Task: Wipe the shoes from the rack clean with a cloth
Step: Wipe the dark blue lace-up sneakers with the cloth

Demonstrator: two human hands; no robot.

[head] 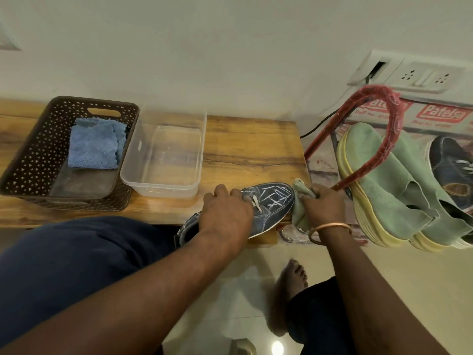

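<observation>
A dark blue sneaker (273, 201) with pale scribble marks on its toe lies on the wooden table (250, 147), its heel past the front edge. My left hand (225, 211) grips it over the laces. My right hand (322, 203) holds a bunched light green cloth (302, 198) against the shoe's toe. At the right, the red-framed shoe rack (384, 119) carries a pair of light green slip-on shoes (389, 180) and another dark blue sneaker (453, 165).
A brown perforated basket (33, 160) holding a blue cloth (96, 146) stands at the table's left. Beside it is a clear plastic tub (163, 155). A wall socket panel (407, 73) sits above the rack. My knees and a bare foot (289, 290) are over the tiled floor.
</observation>
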